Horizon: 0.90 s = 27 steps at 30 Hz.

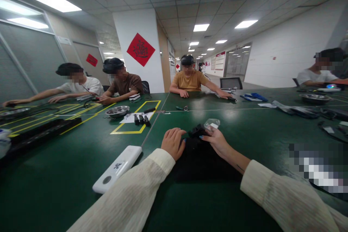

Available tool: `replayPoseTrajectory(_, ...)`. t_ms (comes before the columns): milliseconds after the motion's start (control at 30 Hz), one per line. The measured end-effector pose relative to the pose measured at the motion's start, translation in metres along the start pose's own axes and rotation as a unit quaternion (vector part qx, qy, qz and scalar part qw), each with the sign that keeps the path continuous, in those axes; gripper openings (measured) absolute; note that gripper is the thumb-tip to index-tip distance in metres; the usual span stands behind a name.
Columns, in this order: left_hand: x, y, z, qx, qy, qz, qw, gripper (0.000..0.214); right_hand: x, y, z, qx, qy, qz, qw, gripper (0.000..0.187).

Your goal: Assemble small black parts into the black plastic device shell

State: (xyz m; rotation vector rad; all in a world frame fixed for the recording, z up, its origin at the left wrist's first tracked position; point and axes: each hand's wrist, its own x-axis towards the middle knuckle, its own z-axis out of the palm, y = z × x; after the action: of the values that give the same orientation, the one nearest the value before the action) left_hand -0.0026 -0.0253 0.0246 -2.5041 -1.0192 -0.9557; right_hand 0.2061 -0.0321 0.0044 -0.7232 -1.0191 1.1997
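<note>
A black, flat pouch-like piece (208, 165) lies on the green table in front of me. My left hand (173, 142) is at its far left corner, fingers bent and thumb pressed to the dark edge. My right hand (216, 142) is closed around a small clear plastic bag (212, 124) with a white patch on it. Between the hands sits a small black object (197, 130), touching my right fingers; its kind is hard to make out in the dark. Left of my left forearm lies a white, rounded device (118, 168) marked 26.
Ahead left, black clips or connectors (141, 120) stand on white paper inside yellow tape, near a metal bowl (117, 111). A long black tray (43, 136) lies left. Several people sit around the table; one (190, 79) is opposite. Plastic packets (296, 110) lie right.
</note>
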Motion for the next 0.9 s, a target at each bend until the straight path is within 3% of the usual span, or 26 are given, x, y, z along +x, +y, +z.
replayPoseTrajectory(133,0.000,-0.001,0.001,-0.003,0.003,0.009,1.000,0.026,-0.002,-0.002,0.000,-0.001,-0.004,-0.002,1.000,0.055)
replayPoseTrajectory(367,0.000,-0.001,0.001,-0.003,-0.010,0.010,1.000,0.028,-0.008,-0.007,0.007,-0.059,-0.075,-0.016,0.995,0.064)
replayPoseTrajectory(567,0.001,-0.003,0.004,0.015,-0.019,0.007,1.000,0.028,-0.005,0.004,0.001,-0.139,-0.054,-0.057,0.987,0.042)
replayPoseTrajectory(700,0.001,-0.004,0.006,0.026,-0.007,0.021,0.999,0.027,-0.005,0.002,0.001,-0.250,-0.064,-0.094,0.961,0.030)
replayPoseTrajectory(800,0.001,-0.005,0.007,0.028,0.008,0.026,0.999,0.025,-0.007,-0.002,0.003,-0.348,-0.034,-0.133,0.928,0.028)
replayPoseTrajectory(900,0.002,-0.005,0.007,0.024,0.012,0.012,1.000,0.025,-0.008,-0.003,0.004,-0.377,-0.035,-0.154,0.913,0.028)
